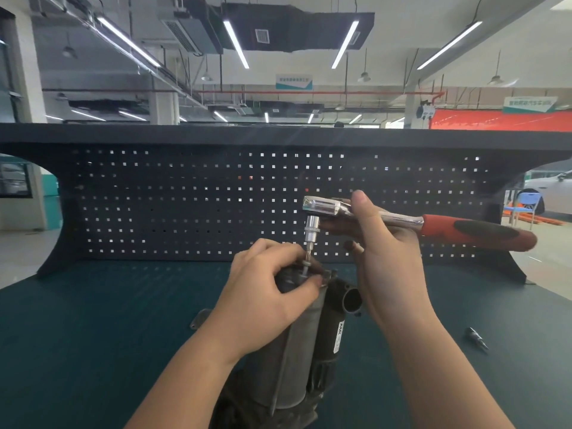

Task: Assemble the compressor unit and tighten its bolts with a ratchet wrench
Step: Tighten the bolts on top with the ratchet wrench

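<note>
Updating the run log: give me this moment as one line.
left hand: steadies compressor top | right hand: holds ratchet wrench | bit on bolt | spare bit on bench

Dark teal workbench (93, 335) bearing upright compressor unit (297, 342), loose bit socket (477, 338) at right, small metal bracket (199, 317) left of unit.

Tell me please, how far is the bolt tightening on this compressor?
Done: the compressor stands assembled on the bench. In hand: the right hand holds the ratchet wrench, its bit set on a bolt at the top, while the left hand steadies the top. Left: tightening; how many bolts remain cannot be seen. A spare bit lies unused.
</note>
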{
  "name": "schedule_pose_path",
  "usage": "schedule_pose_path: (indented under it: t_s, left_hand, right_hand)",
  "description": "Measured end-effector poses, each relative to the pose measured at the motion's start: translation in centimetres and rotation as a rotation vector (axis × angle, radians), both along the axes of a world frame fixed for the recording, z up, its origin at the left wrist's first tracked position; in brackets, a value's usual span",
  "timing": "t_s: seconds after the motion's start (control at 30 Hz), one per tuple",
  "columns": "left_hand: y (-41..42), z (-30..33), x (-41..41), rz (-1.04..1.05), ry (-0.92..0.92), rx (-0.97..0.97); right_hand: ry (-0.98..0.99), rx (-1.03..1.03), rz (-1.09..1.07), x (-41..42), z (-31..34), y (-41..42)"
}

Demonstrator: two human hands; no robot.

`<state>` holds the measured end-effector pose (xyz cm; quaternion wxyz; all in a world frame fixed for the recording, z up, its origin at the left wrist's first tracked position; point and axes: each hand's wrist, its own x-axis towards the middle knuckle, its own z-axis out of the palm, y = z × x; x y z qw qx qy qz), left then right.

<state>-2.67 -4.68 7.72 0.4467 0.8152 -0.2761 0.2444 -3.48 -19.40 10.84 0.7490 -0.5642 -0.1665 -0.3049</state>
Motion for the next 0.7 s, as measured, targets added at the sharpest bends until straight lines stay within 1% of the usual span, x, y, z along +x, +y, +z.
schedule_pose_path:
  t_s: [0.07, 0.13, 0.2, 0.3, 0.37, 0.43, 0.53, 0.6, 0.7]
  left_hand:
    - [0.0, 0.0, 0.1, 0.003, -0.018, 0.007]
    - [0.1, 0.1, 0.2, -0.018, -0.061, 0.013]
    - [0.4, 0.5, 0.2, -0.113, -0.051, -0.026]
    - [0.4, 1.5, 0.4, -0.243, 0.045, -0.155]
    - [0.0, 1.8, 0.6, -0.238, 0.039, -0.224]
    - [-0.5, 1.9, 0.6, -0.201, 0.023, -0.268]
    - [-1.1, 2.0, 0.6, -0.152, 0.025, -0.283]
    - [-1.2, 2.2, 0.5, -0.167, 0.026, -0.318]
    - [-1.2, 2.5, 0.2, -0.194, 0.024, -0.333]
  right_hand:
    - [-0.066, -0.039, -0.091, -0.1, -0.2, -0.1]
    - [-0.089, -0.036, -0.114, -0.1, -0.4, -0.1]
    - [-0.073, 0.022, -0.029, 0.1, -0.4, 0.1]
    - [-0.029, 0.193, 0.187, 0.5, -0.2, 0.5]
    - [0.012, 0.273, 0.29, 0.9, -0.2, 0.6]
    - [0.027, 0.315, 0.313, 1.2, -0.5, 0.8]
    - [-0.044, 0.301, 0.204, 1.3, -0.6, 0.8]
    - [-0.125, 0.222, 0.1, 1.0, -0.4, 0.8]
    - [-0.222, 0.055, -0.133, 0.2, -0.1, 1.1]
